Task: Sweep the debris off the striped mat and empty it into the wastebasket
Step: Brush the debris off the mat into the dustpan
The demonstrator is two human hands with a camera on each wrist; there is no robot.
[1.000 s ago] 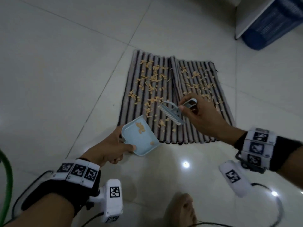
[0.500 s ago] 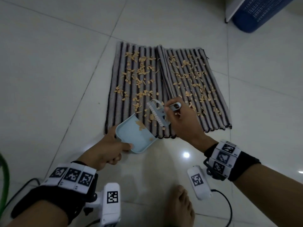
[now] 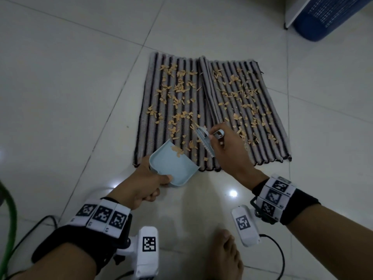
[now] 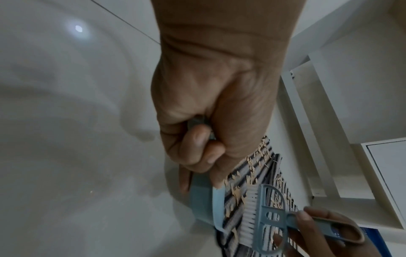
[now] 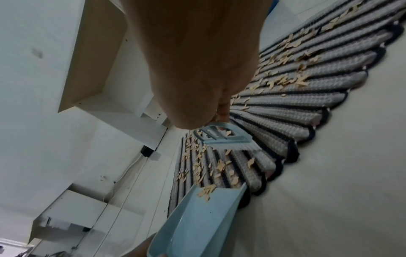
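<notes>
A grey and black striped mat [image 3: 268, 138] lies on the tiled floor, strewn with tan debris [image 3: 181, 87]. My left hand [image 3: 141, 184] grips a light blue dustpan [image 3: 173, 166] at the mat's near edge, its lip tilted onto the mat; a few scraps lie in it. My right hand [image 3: 228, 150] holds a small blue brush [image 3: 204, 141] by its handle, bristles on the mat just right of the pan's lip. The left wrist view shows the brush [image 4: 270, 219] beside the dustpan [image 4: 206, 200]. The right wrist view has the brush [image 5: 226, 139] above the pan [image 5: 197, 219].
A blue wastebasket [image 3: 331, 15] lies at the far right corner beside a white furniture panel [image 3: 296, 11]. A bare foot [image 3: 224, 257] stands on the tiles near me. Cables and a green hose [image 3: 8, 219] run along the floor at the left.
The brush has swept toward me and to the left, closer to the dustpan's lip. The head view has shifted, showing more of the mat's far end.
</notes>
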